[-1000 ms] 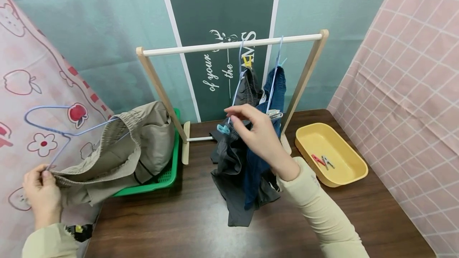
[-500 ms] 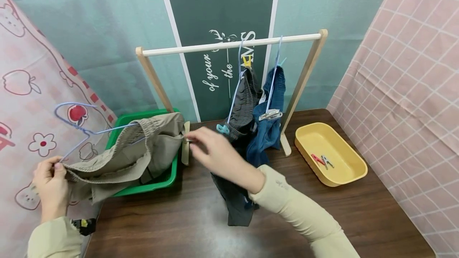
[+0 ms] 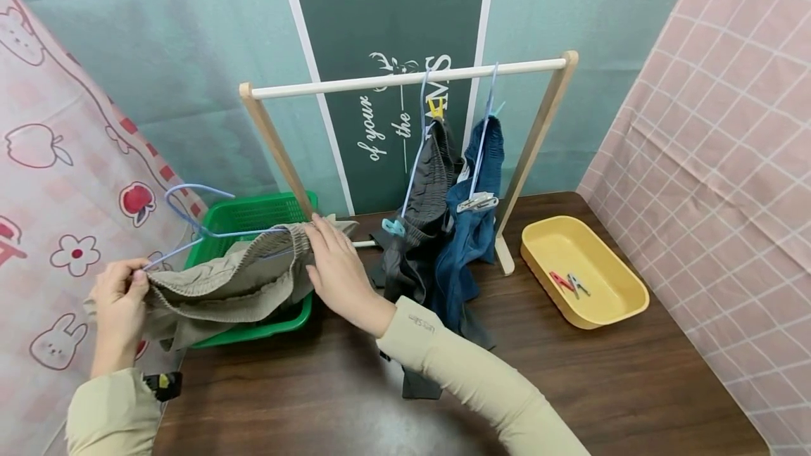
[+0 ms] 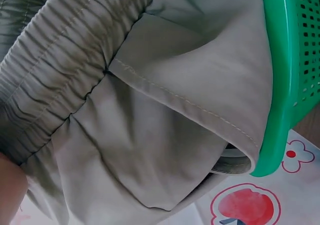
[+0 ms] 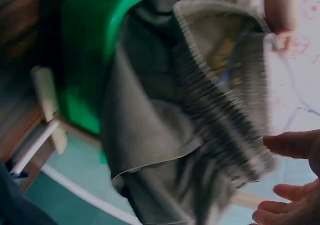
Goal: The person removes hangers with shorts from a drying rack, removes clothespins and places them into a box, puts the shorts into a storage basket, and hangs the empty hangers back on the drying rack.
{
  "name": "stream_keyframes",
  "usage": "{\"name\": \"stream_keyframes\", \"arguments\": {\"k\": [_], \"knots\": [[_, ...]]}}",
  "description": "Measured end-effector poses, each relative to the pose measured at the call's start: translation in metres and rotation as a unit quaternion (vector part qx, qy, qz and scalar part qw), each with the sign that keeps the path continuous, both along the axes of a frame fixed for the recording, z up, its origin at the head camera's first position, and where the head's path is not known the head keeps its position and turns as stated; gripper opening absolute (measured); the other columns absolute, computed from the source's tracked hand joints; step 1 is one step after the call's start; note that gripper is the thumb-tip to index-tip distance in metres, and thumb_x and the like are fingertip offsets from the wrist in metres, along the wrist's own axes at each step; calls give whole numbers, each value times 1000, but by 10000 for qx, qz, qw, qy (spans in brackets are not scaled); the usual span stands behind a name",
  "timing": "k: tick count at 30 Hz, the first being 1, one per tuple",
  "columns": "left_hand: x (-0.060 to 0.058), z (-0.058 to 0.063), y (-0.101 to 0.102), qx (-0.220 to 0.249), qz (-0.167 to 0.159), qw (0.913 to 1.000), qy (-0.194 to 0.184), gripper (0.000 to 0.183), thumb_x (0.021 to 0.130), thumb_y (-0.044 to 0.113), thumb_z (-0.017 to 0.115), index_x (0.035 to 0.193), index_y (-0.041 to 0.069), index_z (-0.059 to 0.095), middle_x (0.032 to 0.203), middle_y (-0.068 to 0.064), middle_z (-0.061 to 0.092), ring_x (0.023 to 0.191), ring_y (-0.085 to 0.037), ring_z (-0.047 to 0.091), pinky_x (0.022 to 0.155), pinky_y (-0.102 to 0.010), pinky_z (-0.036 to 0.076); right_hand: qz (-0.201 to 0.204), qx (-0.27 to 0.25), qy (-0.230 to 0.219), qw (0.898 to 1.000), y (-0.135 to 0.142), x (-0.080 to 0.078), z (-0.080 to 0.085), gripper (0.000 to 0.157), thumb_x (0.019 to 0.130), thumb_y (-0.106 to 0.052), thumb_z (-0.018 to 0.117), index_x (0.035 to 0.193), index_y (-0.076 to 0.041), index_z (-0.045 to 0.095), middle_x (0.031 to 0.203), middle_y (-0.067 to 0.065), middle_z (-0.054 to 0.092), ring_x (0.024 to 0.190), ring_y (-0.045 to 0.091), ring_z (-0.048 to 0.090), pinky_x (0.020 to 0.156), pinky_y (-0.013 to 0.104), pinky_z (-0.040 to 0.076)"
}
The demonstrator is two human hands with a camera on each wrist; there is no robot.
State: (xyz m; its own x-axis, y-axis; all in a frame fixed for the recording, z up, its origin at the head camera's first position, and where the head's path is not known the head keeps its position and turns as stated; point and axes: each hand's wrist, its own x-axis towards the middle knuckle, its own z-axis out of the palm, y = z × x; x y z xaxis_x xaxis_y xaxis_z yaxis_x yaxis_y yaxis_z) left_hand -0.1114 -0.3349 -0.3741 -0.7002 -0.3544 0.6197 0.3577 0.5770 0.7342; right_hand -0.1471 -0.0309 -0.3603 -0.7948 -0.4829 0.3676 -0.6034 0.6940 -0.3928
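Note:
Beige elastic-waist trousers (image 3: 222,309) lie partly over a green basket (image 3: 253,333), with the waistband gaping. A blue hanger (image 3: 205,233) runs into the waistband, its hook pointing up and free. My left hand (image 3: 118,305) pinches the near left corner of the waistband together with the hanger's end. My right hand (image 3: 345,276) touches the far right side of the waistband with its fingers extended. In the right wrist view, thumb and fingers stand apart beside the trousers (image 5: 150,140). The hanger's other end is partly hidden by the cloth.
A rack with a white rail (image 3: 355,84) holds dark grey trousers (image 3: 431,192) and blue jeans (image 3: 465,248) on hangers, with clothes pegs (image 3: 393,228) on them. At right, a yellow tray (image 3: 611,305) contains a red peg (image 3: 560,281) and a grey peg (image 3: 578,286).
My right hand has moved left from the hanging clothes to the beige waistband. My left hand has shifted right, bringing the trousers and hanger with it.

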Motion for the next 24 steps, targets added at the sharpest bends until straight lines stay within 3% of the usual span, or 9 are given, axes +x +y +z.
{"name": "stream_keyframes", "arguments": {"k": [3, 5, 8, 10, 12, 14, 17, 20, 24], "knots": [[-1, 0, 2, -4, -148, 9999, -34, 44, 90, -2, 48, 79, 39, 59, 79, 32, 48, 78, 8, 37, 77, -10, 19, -83, 230, 251, 9994, -5, -10, -5, 69, 90, -24, 67, 147, -10, 31, 152, 11, 36, 143, 24, 32, 118, 40, 25], [-2, -1, 3, -42, -195, 9998, -75, 43, 91, 0, 49, 80, 40, 59, 80, 32, 48, 78, 8, 37, 77, -10, 19, -97, 395, 407, 9983, -6, -17, -8, 69, 88, -29, 67, 146, -13, 34, 144, 8, 46, 137, 22, 41, 118, 41, 27], [-4, -1, 4, -136, -282, 9995, -68, 44, 90, -3, 50, 81, 39, 60, 82, 35, 51, 78, 9, 38, 77, -10, 20, -75, 466, 614, 9970, -7, -25, -12, 49, 90, -35, 62, 134, -19, 49, 121, 0, 62, 118, 17, 56, 110, 37, 36], [-5, -2, 5, -218, -384, 9990, -25, 47, 88, -9, 48, 82, 36, 61, 83, 37, 51, 79, 10, 39, 77, -10, 20, -53, 364, 642, 9973, -7, -30, -13, 34, 91, -36, 57, 122, -21, 57, 107, -3, 67, 101, 14, 62, 96, 31, 44], [-6, -2, 7, -350, -423, 9985, -37, 49, 86, -11, 48, 83, 36, 62, 86, 39, 51, 81, 12, 39, 79, -10, 20, -23, 139, 507, 9986, -7, -34, -14, 25, 93, -35, 53, 112, -21, 61, 100, -5, 70, 91, 13, 64, 80, 28, 43], [-7, 0, 10, -536, -385, 9977, -134, 39, 86, -11, 47, 83, 24, 65, 89, 41, 49, 85, 15, 38, 83, -10, 18, -11, -63, 304, 9995, -6, -36, -14, 21, 94, -31, 52, 109, -20, 62, 97, -4, 70, 85, 14, 65, 69, 26, 38], [-9, 3, 17, -1113, -216, 9929, -354, 26, 88, -5, 46, 92, 8, 68, 97, 45, 46, 96, 22, 34, 92, -15, 15, -61, -244, 52, 9997, -6, -38, -16, 20, 94, -29, 52, 109, -18, 62, 99, -3, 70, 85, 14, 66, 67, 24, 33], [-14, 6, 27, -1847, -260, 9811, -523, 22, 93, 2, 47, 106, -4, 64, 104, 20, 63, 101, 13, 43, 100, -32, 20, -119, -266, -15, 9996, -6, -38, -17, 20, 94, -29, 53, 108, -18, 63, 98, -3, 70, 84, 14, 66, 67, 23, 32], [-20, 10, 38, -2703, -261, 9607, -568, 22, 95, 5, 54, 113, -1, 63, 101, -25, 64, 95, -26, 56, 91, -53, 30, -127, -270, 39, 9995, -7, -40, -18, 21, 94, -30, 53, 107, -18, 63, 95, -3, 70, 84, 14, 66, 66, 23, 33]]}}
